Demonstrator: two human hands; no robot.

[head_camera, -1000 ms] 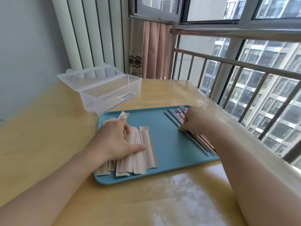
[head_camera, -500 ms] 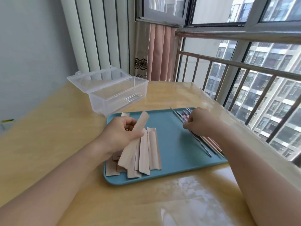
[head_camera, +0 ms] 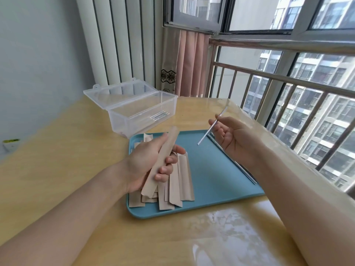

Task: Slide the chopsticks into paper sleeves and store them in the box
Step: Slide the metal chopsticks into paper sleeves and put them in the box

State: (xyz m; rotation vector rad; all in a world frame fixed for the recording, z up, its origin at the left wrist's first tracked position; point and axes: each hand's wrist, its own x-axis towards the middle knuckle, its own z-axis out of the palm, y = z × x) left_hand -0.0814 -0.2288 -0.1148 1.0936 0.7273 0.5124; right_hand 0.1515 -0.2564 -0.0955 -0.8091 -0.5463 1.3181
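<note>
Holding one tan paper sleeve [head_camera: 163, 162] up in our left hand [head_camera: 148, 166], we are now lifting a shiny chopstick [head_camera: 210, 128] off the blue tray [head_camera: 211, 181] with our right hand [head_camera: 232, 138]. Both were down on the tray before. More sleeves [head_camera: 176, 187] are lying there, near the clear box [head_camera: 138, 110].

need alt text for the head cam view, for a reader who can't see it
A person's left hand holds a tan paper sleeve while the right hand holds a metal chopstick above a blue tray. More paper sleeves lie on the tray's left side, more chopsticks at its right. An open clear plastic box sits behind on the yellow table.
</note>
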